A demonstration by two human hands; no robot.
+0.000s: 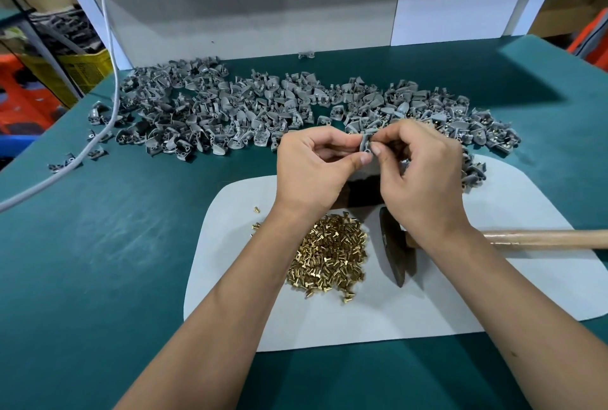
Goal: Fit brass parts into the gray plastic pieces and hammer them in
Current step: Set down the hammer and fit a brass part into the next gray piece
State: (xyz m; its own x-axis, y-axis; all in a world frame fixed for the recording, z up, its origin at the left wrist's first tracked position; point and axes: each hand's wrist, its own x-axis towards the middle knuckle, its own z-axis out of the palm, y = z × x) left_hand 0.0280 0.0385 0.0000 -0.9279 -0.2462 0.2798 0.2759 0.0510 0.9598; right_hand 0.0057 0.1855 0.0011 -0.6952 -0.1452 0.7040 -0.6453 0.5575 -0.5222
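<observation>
I look down on the green table (pixel 98 261), where a wide heap of gray plastic pieces (pixel 230 110) runs across the far side from left to right. Nearer me lies a white mat (pixel 460 294), with a pile of brass parts (pixel 329 255) at its middle and a hammer (pixel 394 245) just right of the pile, its wooden handle running off to the right.

Above the far edge of the mat, my left hand (pixel 312 172) pinches one gray piece (pixel 366 145) between thumb and fingers. My right hand (pixel 424 172) has its fingertips pressed together against the same piece. I judge this to be the fitting step: a brass part going into the plastic.

Next, I reckon, the piece must be set down on something firm and the hammer taken up by its handle.

I cannot see any brass part between my right fingertips; they hide it. A dark block (pixel 362 192) under my hands is mostly covered, and I cannot tell what it is.
</observation>
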